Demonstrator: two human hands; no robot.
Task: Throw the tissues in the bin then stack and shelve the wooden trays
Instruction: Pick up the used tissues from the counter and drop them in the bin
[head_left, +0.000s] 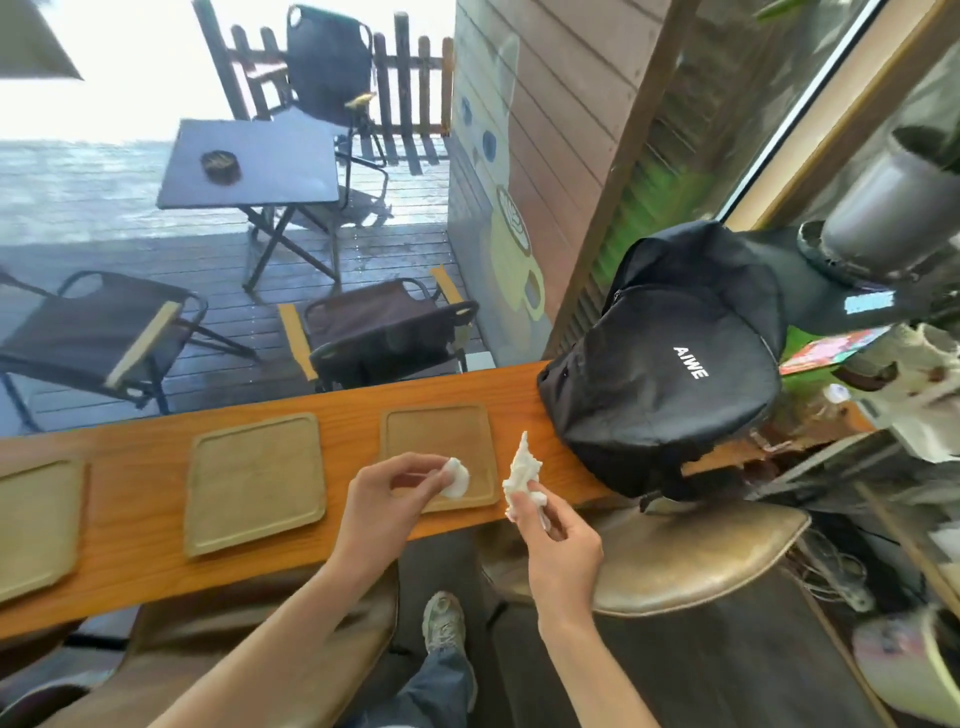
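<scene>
Along the wooden counter three wooden trays are lying apart; above the rightmost tray, the left hand is pinching a balled tissue and the right hand is gripping a crumpled tissue. No bin is showing; either loosely pinched wad could be slipping floorward during the carry.

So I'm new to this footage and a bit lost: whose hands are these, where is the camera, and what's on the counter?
There is no machine here. One wide-angle camera worn on a person's head looks down at their own bare hands. The left hand pinches a small crumpled tissue over the right-most tray. The right hand holds a larger twisted tissue. Three flat wooden trays lie side by side on the long wooden counter: that one, a middle tray and a left tray partly cut off. A black backpack sits at the counter's right end.
</scene>
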